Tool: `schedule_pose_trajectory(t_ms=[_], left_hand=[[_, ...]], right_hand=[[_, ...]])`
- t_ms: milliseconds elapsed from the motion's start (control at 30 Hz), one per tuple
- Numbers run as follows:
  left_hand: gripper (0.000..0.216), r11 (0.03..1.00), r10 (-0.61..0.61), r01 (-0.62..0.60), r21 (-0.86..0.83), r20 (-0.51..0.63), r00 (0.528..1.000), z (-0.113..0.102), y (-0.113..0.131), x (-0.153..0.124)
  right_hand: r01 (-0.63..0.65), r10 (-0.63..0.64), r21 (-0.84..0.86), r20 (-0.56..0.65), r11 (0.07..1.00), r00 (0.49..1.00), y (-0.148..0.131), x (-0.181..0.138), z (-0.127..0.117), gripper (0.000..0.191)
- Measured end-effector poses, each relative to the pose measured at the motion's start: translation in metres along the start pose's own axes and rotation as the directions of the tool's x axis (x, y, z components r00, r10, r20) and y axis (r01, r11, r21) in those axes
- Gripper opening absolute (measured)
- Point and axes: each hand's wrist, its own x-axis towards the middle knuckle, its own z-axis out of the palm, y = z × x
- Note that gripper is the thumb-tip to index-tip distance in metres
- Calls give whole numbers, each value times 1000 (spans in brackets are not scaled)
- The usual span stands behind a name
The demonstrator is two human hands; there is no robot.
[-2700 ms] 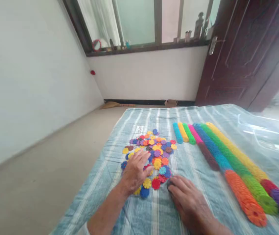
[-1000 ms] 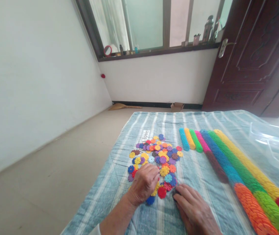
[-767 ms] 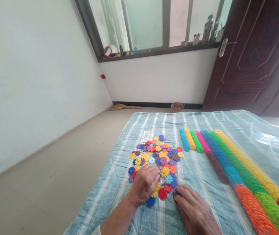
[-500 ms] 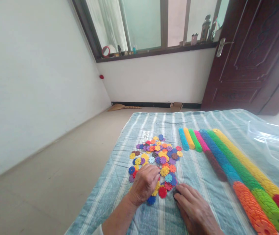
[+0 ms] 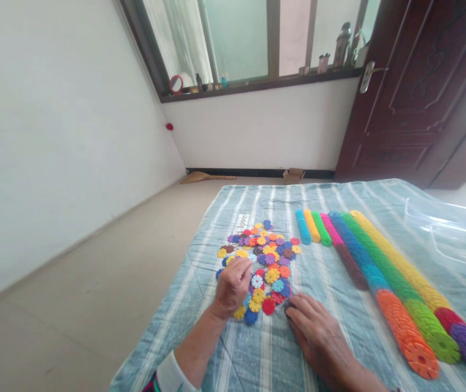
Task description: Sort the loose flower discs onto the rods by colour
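Observation:
A pile of small flower-shaped plastic discs (image 5: 269,253) in many colours lies on a blue striped cloth (image 5: 339,193). My left hand (image 5: 233,286) rests on the near left of the pile. Its fingers are curled together over some discs, and what they hold is hidden. My right hand (image 5: 318,337) lies flat on the cloth just right of the pile's near edge, fingers stretched out. Its fingertips touch a dark piece (image 5: 288,308) that is mostly covered. To the right lie long rods of stacked discs (image 5: 383,267), sorted by colour.
A clear plastic tub (image 5: 449,234) sits at the cloth's far right. The cloth's left edge (image 5: 167,305) drops to bare floor. A broom (image 5: 206,177) and a small cardboard box (image 5: 294,175) lie by the far wall. A dark wooden door (image 5: 421,92) stands at the right.
My left hand went from flat with spread fingers to curled, and has shifted slightly left over the pile. My right hand has stayed in place. The camera has moved a little.

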Motion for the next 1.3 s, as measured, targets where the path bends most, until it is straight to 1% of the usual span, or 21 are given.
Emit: schedule_pose_trajectory(t_ms=[67, 133, 233, 300, 400, 433, 500, 567, 700, 833, 900, 1100, 1233, 1300], left_hand=[[23, 991, -119, 121, 47, -53, 991, -4, -13, 1], [24, 965, -233, 241, 104, -80, 969, -9, -27, 2], [25, 901, -360, 367, 232, -73, 930, -17, -45, 7], [25, 851, -419, 405, 333, -32, 907, -22, -51, 14], [27, 774, -496, 415, 478, 50, 867, -27, -54, 29], [29, 741, -532, 421, 523, 76, 843, -27, -53, 34], [34, 669, -615, 436, 602, 119, 780, -27, -51, 43], [38, 618, -673, 441, 651, 147, 725, -27, -49, 50], [34, 607, -703, 444, 659, 186, 686, -26, -49, 61], [26, 619, -753, 508, 599, 268, 601, -26, -52, 72], [24, 643, -749, 520, 563, 317, 582, -25, -55, 76], [26, 739, -668, 474, 478, 437, 602, -19, -75, 83], [24, 788, -615, 478, 387, 506, 605, -17, -86, 84], [23, 800, -599, 480, 360, 517, 612, -15, -88, 83]], right_hand=[[-3, 3, -2, 0, 1000, 1000, 1, -1, 1, 27], [-7, 7, -3, 1, 1000, 1000, 1, -2, 2, 26], [-8, 8, 4, -1, 1000, 1000, 2, -3, 4, 25], [-7, 7, 8, -11, 1000, 1000, 1, -2, 4, 26], [-9, 10, 14, -21, 1000, 1000, 1, -1, 4, 26], [-11, 12, 18, -21, 1000, 1000, 1, 0, 4, 26], [-19, 19, 30, -16, 999, 1000, 1, 1, 4, 26], [-30, 30, 44, -8, 999, 1000, 0, 2, 5, 25], [-66, 65, 71, 14, 995, 998, -1, 5, 4, 20], [-84, 84, 95, 8, 992, 996, -3, 8, 2, 21], [-85, 85, 104, 5, 991, 996, -4, 10, 0, 22], [-131, 125, 104, 61, 986, 990, -5, 14, -1, 18], [-154, 144, 104, 96, 983, 985, -4, 15, 0, 18], [-158, 146, 108, 110, 981, 983, -4, 15, 1, 18]])
